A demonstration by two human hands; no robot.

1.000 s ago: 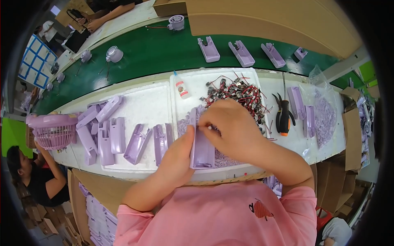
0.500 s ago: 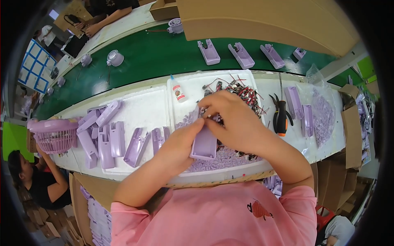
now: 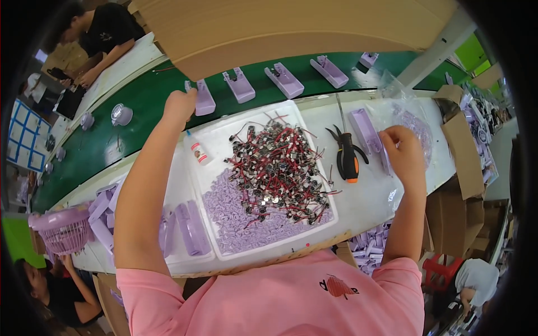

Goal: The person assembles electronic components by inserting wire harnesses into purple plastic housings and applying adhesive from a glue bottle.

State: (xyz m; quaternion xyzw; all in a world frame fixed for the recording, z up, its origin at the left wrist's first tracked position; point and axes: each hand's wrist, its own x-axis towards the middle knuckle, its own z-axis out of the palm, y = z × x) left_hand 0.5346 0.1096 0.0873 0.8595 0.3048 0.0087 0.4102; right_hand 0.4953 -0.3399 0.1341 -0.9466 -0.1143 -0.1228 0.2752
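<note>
At the far left, my left hand reaches over the green belt, its fingers closed on the end of a lilac plastic housing lying there. My right hand is at the right of the bench, fingers bent round a narrow lilac housing piece, mostly hidden under it. Next to that hand lies another lilac housing. Between my arms a white tray bears a heap of small switch boards with red and black wires and many tiny lilac parts. A glue bottle lies at the tray's left.
Black-and-orange pliers lie right of the tray. Several lilac housings line the green belt. A clear bag of lilac parts sits far right, a lilac fan far left. A large cardboard box overhangs the belt; co-workers sit nearby.
My hands have parted from over the tray. The left carried the lilac housing forward to the belt; the right moved right to the housing pieces. The view has turned and shifted right.
</note>
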